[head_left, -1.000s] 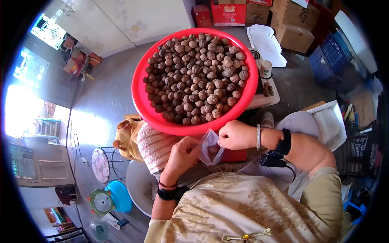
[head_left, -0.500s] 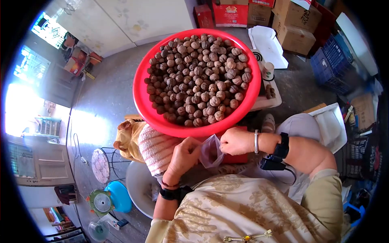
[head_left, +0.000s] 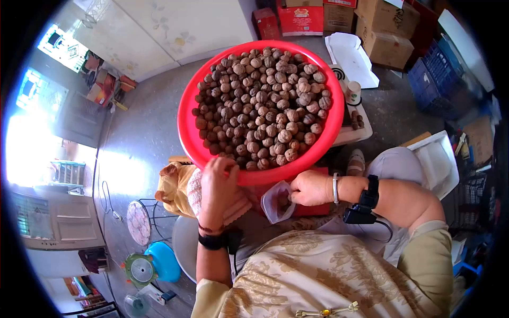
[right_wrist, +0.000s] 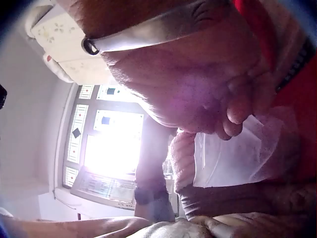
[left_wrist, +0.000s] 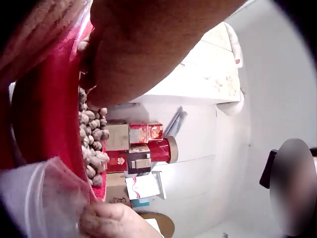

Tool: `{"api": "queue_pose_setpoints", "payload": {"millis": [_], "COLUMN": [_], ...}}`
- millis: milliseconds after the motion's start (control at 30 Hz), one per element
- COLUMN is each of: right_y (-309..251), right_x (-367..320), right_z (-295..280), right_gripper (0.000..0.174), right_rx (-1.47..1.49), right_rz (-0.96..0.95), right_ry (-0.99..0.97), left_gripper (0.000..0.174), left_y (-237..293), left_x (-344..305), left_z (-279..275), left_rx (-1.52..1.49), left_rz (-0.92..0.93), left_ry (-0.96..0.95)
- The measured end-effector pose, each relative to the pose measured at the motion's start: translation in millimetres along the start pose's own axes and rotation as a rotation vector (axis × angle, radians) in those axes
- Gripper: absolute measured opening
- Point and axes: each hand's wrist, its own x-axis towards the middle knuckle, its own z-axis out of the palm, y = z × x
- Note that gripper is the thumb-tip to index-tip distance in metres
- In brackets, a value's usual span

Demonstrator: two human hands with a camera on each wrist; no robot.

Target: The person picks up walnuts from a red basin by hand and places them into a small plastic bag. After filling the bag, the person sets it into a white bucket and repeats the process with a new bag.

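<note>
A red basin (head_left: 189,127) full of walnuts (head_left: 265,106) stands in front of me. My left hand (head_left: 216,183) is at its near left rim, loosely bent fingers over the edge beside the nearest walnuts. In the left wrist view those fingertips overlap the walnuts (left_wrist: 91,129). Just below the rim, my right hand (head_left: 313,188) pinches the edge of a clear plastic bag (head_left: 273,208), whose mouth gapes. Something brownish shows inside the bag. The right wrist view shows the curled fingers (right_wrist: 233,116) above the hanging bag (right_wrist: 237,158).
A striped pink towel (head_left: 236,209) lies under the basin's left side, next to a yellow cloth (head_left: 172,185). To the right are a paper cup (head_left: 353,93), a few walnuts (head_left: 357,121) and a white tray (head_left: 440,164). Cardboard boxes (head_left: 389,47) stand behind.
My left hand has left the bag and moved up and left to the basin's rim. The right hand keeps its pinch on the bag, which now sags more open.
</note>
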Motion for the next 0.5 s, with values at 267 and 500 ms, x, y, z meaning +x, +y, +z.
{"api": "queue_pose_setpoints", "payload": {"millis": [267,500], "right_y": [-2.2,-9.6], "right_x": [0.0,-4.0], "right_z": [-4.1,-9.2], "right_gripper": [0.029,0.030], "right_rx": [0.045,0.052], "right_rz": [0.045,0.051], "right_ry": [-0.042,-0.037], "left_gripper": [0.022,0.028], "left_y": [-28.5,-50.6], "left_x": [58.7,67.3], "left_z": [6.0,24.6], "left_rx": [0.573,0.605], "left_rz": [-0.148,-0.155], "left_ry": [-0.233,-0.265]}}
